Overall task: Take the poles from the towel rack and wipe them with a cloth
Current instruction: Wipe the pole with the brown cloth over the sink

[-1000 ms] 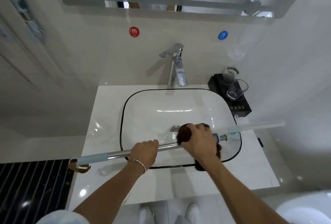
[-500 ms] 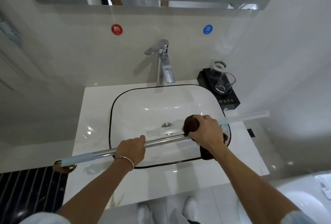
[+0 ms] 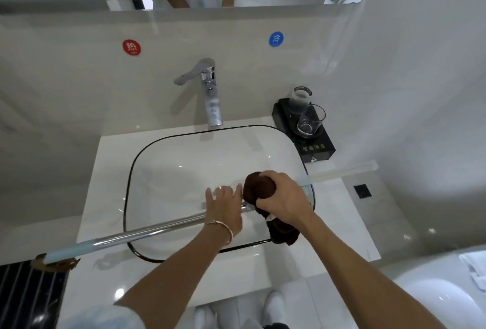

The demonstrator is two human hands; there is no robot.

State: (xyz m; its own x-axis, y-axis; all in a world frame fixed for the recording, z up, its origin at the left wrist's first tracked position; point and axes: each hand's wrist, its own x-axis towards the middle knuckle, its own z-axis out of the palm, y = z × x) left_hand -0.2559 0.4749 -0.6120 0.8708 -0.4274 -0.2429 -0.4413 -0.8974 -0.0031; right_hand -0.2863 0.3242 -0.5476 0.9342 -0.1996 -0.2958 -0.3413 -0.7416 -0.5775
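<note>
Pole [image 3: 157, 229] of chrome slants across the sink [image 3: 184, 165]. The right hand [image 3: 285, 202] clamps a brown cloth [image 3: 259, 189] round the pole in a curled grip; the left hand [image 3: 226, 210] lies over it, grip spread flat.

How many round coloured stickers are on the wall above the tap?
2: the red sticker up left of the faucet, the blue sticker up right of it. None seems hidden.
</note>
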